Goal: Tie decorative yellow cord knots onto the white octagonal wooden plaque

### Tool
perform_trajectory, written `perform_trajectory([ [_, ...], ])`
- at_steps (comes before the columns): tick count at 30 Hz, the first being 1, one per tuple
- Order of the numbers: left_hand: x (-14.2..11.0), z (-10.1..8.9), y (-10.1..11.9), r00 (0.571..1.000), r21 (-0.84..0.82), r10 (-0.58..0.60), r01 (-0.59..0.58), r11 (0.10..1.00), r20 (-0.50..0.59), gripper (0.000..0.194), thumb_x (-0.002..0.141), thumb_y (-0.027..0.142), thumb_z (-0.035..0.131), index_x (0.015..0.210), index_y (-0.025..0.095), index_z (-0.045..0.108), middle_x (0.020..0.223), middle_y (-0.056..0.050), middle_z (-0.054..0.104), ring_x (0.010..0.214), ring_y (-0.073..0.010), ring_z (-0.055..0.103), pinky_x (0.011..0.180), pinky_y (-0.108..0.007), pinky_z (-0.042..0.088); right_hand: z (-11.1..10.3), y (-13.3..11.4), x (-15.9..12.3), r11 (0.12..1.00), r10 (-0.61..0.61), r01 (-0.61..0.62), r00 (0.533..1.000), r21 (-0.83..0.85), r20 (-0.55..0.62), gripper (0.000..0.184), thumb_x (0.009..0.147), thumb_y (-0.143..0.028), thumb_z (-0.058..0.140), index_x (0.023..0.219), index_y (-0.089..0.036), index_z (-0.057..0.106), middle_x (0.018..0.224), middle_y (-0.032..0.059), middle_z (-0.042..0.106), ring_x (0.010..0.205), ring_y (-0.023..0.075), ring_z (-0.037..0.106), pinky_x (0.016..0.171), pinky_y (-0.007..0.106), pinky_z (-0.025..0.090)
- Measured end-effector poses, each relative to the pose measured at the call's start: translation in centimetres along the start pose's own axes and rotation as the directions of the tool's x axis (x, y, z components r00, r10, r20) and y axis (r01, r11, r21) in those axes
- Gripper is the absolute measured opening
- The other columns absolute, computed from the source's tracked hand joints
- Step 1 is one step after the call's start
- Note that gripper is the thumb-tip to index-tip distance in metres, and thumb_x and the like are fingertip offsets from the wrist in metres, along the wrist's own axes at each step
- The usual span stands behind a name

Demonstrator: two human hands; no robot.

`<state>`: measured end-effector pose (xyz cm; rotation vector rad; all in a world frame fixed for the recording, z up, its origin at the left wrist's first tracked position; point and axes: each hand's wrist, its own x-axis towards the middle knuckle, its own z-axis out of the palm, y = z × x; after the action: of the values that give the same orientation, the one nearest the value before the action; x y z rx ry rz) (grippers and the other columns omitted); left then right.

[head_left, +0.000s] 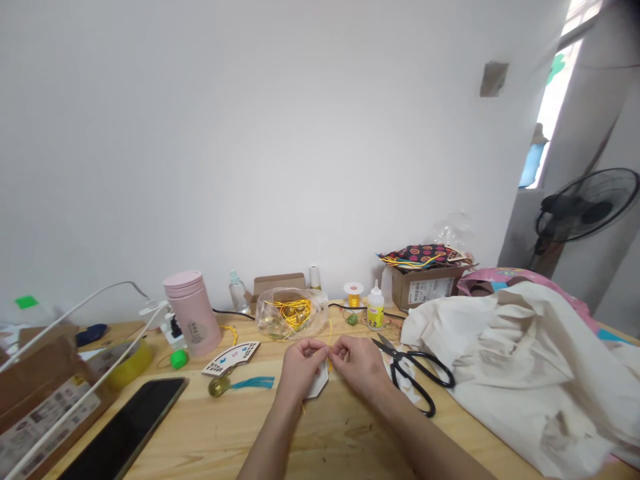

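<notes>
Both my hands meet over the wooden table. My left hand is closed in a pinch, and my right hand pinches close beside it. A thin yellow cord rises from between the fingertips, and a short end hangs below my left hand. Beneath the fingers sits a white, angular flat piece, partly hidden by my left hand. Right of my right hand lie black-handled scissors, blades spread, over white paper-like scraps. On the left rests a fan-shaped decorated piece with a gold bell and blue tassel.
Behind my hands stand a plastic bag of yellow cord, a cord spool and a glue bottle. A pink tumbler, phone and tape roll occupy the left. White cloth covers the right, before a cardboard box.
</notes>
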<state>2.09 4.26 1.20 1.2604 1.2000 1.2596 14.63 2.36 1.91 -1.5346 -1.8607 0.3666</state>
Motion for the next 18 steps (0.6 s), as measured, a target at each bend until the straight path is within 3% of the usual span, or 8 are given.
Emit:
perform_trajectory([
  [9,-0.16,0.01,0.44,1.0,-0.043,0.008,-0.009,0.999,-0.003,0.02,0.047,0.028,0.066,0.053,0.012,0.056,0.044,0.003,0.054,0.038,-0.0073,0.044,0.034,-0.016,0.031,-0.27,-0.16,-0.01,0.998,0.014,-0.013,1.0,0.059,-0.007,0.022,0.071,-0.035,0.044,0.071,-0.021,0.061,0.066,-0.0007,0.064,0.057,0.0103,0.053,0.049,0.019,0.032],
  [18,-0.13,0.0,0.4,0.999,0.005,0.026,-0.026,1.0,-0.034,0.018,0.046,0.027,0.066,0.053,0.012,0.057,0.046,0.002,0.055,0.04,-0.0084,0.046,0.036,-0.017,0.033,0.21,0.03,0.05,0.998,0.029,-0.028,0.999,0.061,-0.014,0.017,0.067,-0.029,0.047,0.065,-0.019,0.061,0.058,-0.0016,0.062,0.052,0.0087,0.051,0.045,0.017,0.03],
])
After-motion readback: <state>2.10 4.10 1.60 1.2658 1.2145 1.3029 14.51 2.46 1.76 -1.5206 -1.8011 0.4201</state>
